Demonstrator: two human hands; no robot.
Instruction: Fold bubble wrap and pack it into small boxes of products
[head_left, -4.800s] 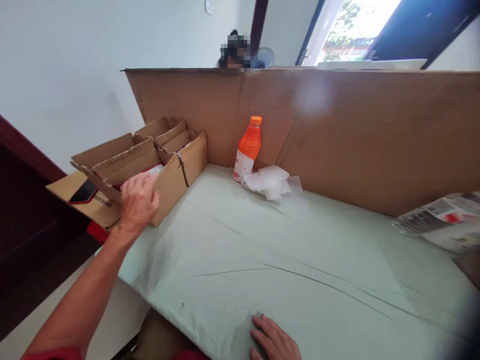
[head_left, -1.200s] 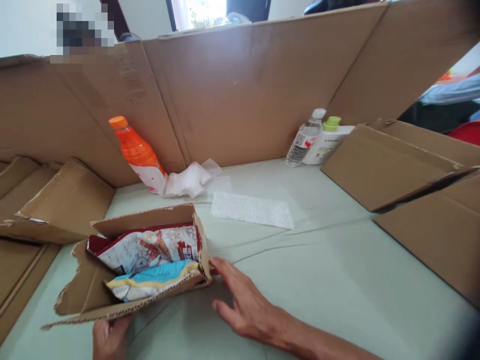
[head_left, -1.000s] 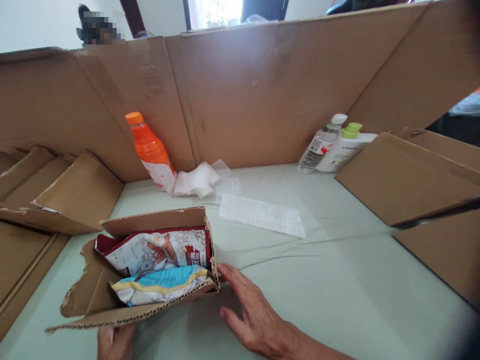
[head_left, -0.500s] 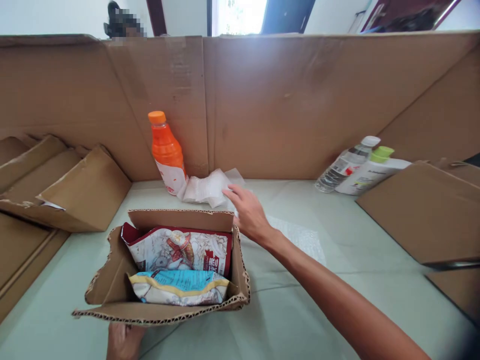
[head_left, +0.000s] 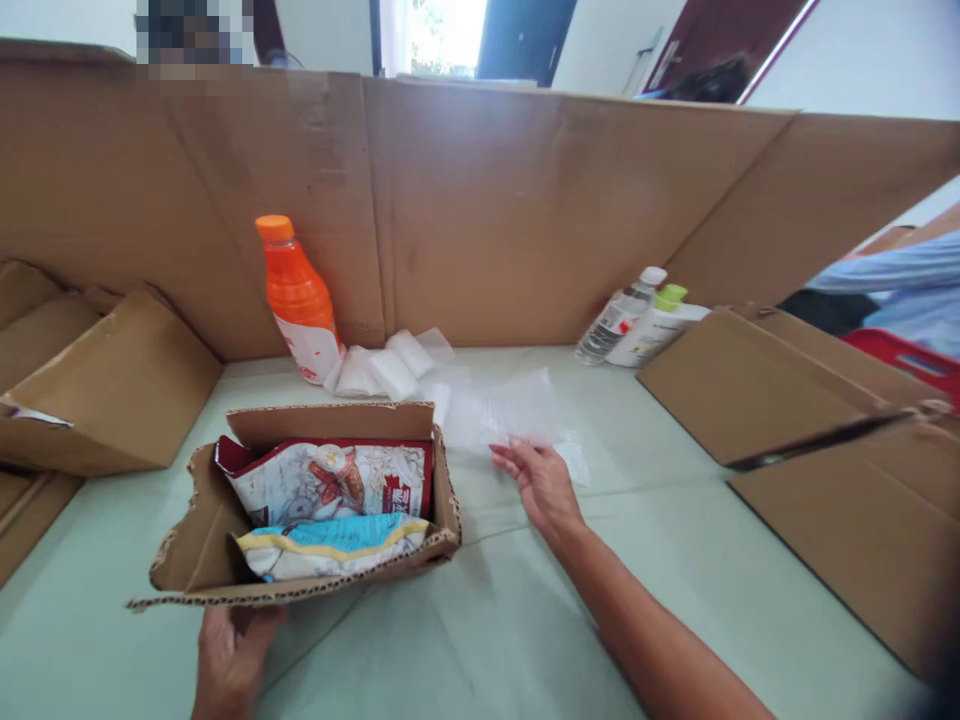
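An open cardboard box (head_left: 446, 500) stands before me. Inside it, a white and dark red printed pouch (head_left: 330, 478) rests behind a blue, yellow and white bag (head_left: 337, 545). My left hand (head_left: 231, 650) grips the box's near side from below, its fingertips hidden. To the right of the box, my right hand (head_left: 536, 485) pinches the near edge of a clear bubble wrap sheet (head_left: 517, 405). Folded pieces of bubble wrap (head_left: 391, 372) lie behind the box, beside an upright bottle of orange drink (head_left: 300, 300).
A tall cardboard wall (head_left: 525, 210) closes off the back. Toward the right lean a clear water bottle (head_left: 619, 320) and a white bottle with a green cap (head_left: 656, 330). Cardboard boxes flank both sides, left (head_left: 127, 385) and right (head_left: 750, 390). People are partly visible beyond the wall.
My right hand has come back toward me and right from the folded pile, drawing a bubble wrap sheet out. My left hand stays on the box. The view has turned right.
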